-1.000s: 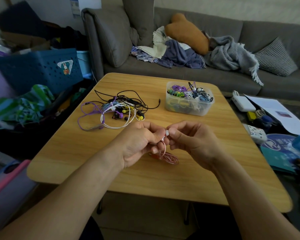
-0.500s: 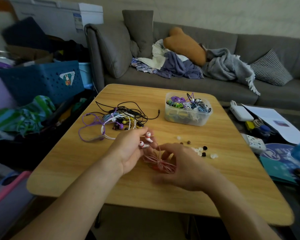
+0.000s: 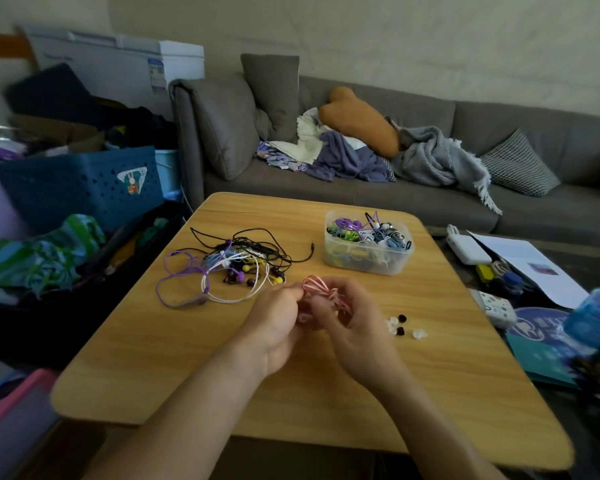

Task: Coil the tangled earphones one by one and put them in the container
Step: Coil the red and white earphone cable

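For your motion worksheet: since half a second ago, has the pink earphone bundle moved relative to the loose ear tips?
Yes. The pink earphone bundle now sits farther from the person and higher, beyond the loose ear tips, toward the container.

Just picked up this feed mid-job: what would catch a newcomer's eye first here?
Both hands, left hand and right hand, hold a pink coiled earphone over the middle of the wooden table. To their left lies a tangled earphone pile; behind and to the right stands a clear container packed with coiled earphones.
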The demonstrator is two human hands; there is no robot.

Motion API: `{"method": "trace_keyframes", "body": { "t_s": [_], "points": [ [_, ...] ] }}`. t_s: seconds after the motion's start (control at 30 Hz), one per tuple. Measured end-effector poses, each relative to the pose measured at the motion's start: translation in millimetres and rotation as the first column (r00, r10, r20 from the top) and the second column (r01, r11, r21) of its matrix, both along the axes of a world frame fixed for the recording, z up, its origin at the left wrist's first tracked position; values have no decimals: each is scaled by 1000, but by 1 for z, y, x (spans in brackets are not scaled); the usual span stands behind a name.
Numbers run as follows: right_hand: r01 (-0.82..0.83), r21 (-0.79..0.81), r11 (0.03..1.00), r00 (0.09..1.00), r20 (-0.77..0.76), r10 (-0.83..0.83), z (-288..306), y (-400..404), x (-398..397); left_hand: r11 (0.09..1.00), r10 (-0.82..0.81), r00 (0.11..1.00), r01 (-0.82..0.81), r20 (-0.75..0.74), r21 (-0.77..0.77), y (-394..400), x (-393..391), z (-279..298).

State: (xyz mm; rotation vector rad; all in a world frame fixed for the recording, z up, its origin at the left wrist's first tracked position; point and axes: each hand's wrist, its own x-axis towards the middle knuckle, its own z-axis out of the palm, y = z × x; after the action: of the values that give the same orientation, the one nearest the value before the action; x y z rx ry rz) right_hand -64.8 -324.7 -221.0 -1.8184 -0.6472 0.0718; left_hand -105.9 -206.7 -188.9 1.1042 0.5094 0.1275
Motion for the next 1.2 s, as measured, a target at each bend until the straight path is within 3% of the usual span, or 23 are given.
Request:
{"method": "trace_keyframes", "body": {
  "t_s": [0.1,0.23,0.33,0.4,0.47,0.6,0.73,0.93,1.2],
  "points": [
    [109,-210,972,981,183,-71,-6,6,3,990,-10,1000,8,-14,-142,0,5,0],
    [224,-130,966,945,270,-182,3,9,14,995,-88,996,87,-14,-53,4,9,0],
    [234,-73,970,965,143,-222,24,8,33,977,-122,992,113,39,182,15,13,5],
    [214,-16,977,977,4,-214,43,8,53,880,-66,997,37,43,474,26,16,8],
    [169,56,984,984,-66,-165,63,8,79,798,19,995,-75,101,598,35,18,10],
    [115,121,986,991,-83,-105,98,12,136,748,128,960,-258,248,612,45,24,11],
    [140,91,986,977,-172,-123,117,20,176,742,154,970,-238,187,627,53,32,6],
    [229,-56,972,928,-291,-235,96,29,205,616,112,981,-194,159,763,60,37,4],
    [352,251,902,926,-231,-298,121,40,216,595,98,985,-175,145,784,67,38,3]
  ]
}}
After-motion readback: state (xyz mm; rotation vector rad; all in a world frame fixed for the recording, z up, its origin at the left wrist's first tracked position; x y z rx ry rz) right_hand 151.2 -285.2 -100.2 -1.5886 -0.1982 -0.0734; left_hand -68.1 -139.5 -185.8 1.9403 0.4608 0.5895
